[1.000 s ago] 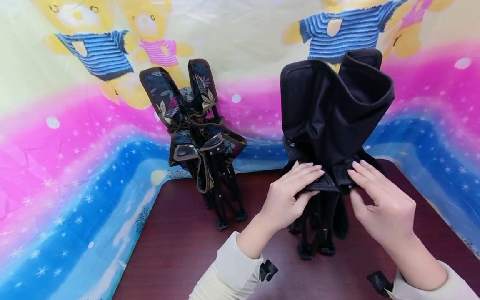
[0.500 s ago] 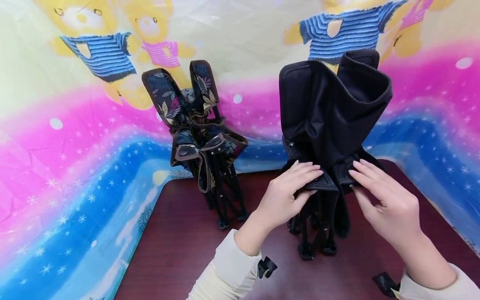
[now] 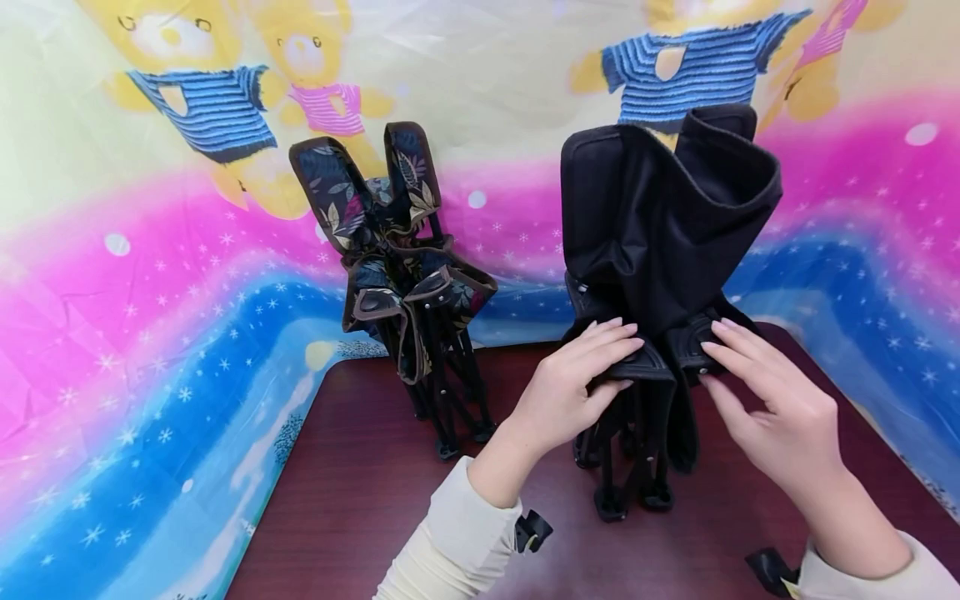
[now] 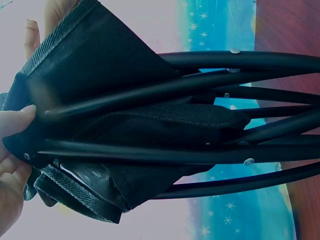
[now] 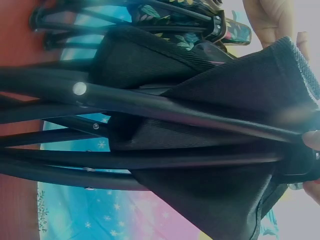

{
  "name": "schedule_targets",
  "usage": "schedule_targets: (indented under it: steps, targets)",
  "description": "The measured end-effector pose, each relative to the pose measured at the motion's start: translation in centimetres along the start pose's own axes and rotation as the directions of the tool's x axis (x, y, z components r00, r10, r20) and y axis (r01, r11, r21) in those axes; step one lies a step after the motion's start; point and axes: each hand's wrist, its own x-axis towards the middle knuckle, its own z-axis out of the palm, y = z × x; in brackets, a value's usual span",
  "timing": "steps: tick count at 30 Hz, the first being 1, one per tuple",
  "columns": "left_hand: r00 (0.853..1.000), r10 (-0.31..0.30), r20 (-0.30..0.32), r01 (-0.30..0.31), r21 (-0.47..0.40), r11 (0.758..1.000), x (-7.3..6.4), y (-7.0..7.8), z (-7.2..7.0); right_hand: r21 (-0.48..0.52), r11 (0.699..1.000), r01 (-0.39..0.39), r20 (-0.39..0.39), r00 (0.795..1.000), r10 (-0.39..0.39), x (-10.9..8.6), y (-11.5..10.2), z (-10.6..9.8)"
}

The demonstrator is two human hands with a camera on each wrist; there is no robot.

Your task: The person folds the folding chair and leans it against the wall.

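A black folding chair (image 3: pixel 660 225) stands upright on the table, its legs bunched together and its cloth back creased inward. At the front left corner of its seat, my left hand (image 3: pixel 573 383) pinches the cloth, fingers above and thumb below. My right hand (image 3: pixel 780 408) does the same at the front right corner. Up close in the left wrist view, black cloth (image 4: pixel 135 60) drapes over dark tube legs (image 4: pixel 260 61), with the left thumb (image 4: pixel 20 120) against the corner. In the right wrist view, the right fingertips (image 5: pixel 312 140) touch the cloth corner at the edge.
To the left stands a second, smaller folding chair (image 3: pixel 390 242) with leaf-patterned cloth, also folded. The dark red table (image 3: pixel 337 508) carries both chairs. Behind them hangs a bright printed backdrop (image 3: pixel 510 92) with bears. A black strap piece (image 3: pixel 532 532) sticks out by the left cuff.
My right wrist has shifted slightly to the right. Both hands keep hold of the seat corners, and the black chair's folded shape looks the same.
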Motion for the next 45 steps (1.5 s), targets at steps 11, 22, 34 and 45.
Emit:
schedule_targets:
  steps: [11,22,34,45]
  targets:
    - [0.999,-0.031,-0.013,0.031,0.004,1.000,-0.5,-0.2,0.0,-0.002,0.999,-0.044,-0.092,0.995,0.044,-0.6,-0.2,0.3]
    - [0.989,-0.121,-0.089,0.113,-0.087,0.990,-2.2,-0.5,0.2,0.065,0.994,-0.085,-0.217,0.971,0.097,-0.9,-1.5,0.2]
    - [0.966,-0.199,-0.163,0.176,-0.144,0.974,-4.4,-0.7,1.2,0.045,0.989,-0.144,-0.275,0.950,0.150,-2.3,-1.5,0.4]
    - [0.938,-0.194,-0.288,0.117,-0.262,0.958,-5.7,-0.1,1.6,0.018,0.983,-0.185,-0.200,0.962,0.185,-3.9,-0.9,0.1]
